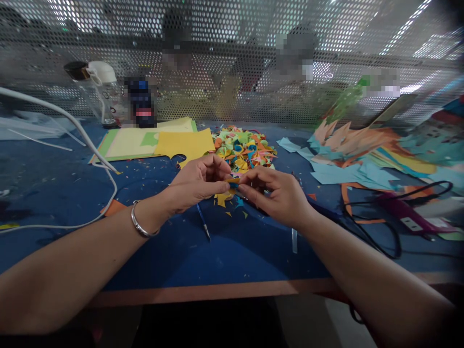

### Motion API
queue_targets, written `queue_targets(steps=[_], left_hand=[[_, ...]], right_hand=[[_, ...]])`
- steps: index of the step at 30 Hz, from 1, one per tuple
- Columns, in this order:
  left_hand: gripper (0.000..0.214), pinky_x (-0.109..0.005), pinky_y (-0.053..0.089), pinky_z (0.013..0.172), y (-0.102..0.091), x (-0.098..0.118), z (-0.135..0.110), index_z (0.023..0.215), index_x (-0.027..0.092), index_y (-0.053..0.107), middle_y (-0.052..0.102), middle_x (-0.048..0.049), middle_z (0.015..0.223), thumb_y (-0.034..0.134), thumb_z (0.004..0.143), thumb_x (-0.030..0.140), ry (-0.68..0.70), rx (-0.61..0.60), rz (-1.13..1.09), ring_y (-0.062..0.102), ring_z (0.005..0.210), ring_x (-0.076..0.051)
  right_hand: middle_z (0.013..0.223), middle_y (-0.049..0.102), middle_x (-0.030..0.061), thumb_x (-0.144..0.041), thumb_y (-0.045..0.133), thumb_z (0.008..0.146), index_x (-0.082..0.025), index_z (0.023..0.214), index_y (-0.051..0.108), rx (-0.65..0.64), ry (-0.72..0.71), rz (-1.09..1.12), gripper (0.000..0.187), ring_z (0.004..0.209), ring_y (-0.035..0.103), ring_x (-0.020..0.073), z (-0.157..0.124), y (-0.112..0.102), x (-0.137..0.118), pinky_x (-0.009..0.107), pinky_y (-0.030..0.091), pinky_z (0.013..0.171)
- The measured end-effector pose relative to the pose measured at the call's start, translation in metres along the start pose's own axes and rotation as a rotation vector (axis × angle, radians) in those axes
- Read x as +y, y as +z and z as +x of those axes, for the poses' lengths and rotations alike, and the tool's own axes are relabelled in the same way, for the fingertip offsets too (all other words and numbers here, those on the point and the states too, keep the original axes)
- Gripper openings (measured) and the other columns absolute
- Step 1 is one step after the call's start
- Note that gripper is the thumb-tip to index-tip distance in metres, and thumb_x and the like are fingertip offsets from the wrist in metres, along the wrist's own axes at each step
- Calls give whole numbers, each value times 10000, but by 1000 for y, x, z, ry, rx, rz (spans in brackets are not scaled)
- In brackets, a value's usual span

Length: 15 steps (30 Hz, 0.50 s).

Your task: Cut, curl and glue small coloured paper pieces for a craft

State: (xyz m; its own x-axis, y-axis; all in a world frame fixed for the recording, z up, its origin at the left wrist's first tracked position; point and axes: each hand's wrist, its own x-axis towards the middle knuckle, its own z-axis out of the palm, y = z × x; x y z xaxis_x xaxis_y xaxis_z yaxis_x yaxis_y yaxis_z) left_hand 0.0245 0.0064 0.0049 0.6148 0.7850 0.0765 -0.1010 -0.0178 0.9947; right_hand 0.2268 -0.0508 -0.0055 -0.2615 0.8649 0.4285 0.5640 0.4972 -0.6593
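My left hand, with a silver bangle on its wrist, pinches a small yellow and blue paper piece between thumb and fingers. From the other side my right hand grips the same piece with its fingertips. The fingers hide part of its shape. Right behind the hands lies a heap of colourful paper scraps. Several yellow paper offcuts and a blue scrap lie under the fingertips. A slim blue pen-like tool points towards the table's front edge, below my left hand.
Stacked paper sheets and a cut yellow sheet lie at the back left. A white cable curves in on the left. Bottles stand behind. Folded paper, a black cord and a purple power strip occupy the right.
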Motion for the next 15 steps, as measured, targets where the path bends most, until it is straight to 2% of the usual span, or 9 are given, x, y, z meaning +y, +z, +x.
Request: queue_targets(steps=[15], left_hand=[[322,-222,492,674,0,3,-1,886,172,552,630,18,827,747,641,97,57,-25,13,599,722,-80]], right_hand=[[664,569,-30,-381,662,897,-186,847,622,-36,77,180,205,491,480,69,2,-4,-5,218,381,457]])
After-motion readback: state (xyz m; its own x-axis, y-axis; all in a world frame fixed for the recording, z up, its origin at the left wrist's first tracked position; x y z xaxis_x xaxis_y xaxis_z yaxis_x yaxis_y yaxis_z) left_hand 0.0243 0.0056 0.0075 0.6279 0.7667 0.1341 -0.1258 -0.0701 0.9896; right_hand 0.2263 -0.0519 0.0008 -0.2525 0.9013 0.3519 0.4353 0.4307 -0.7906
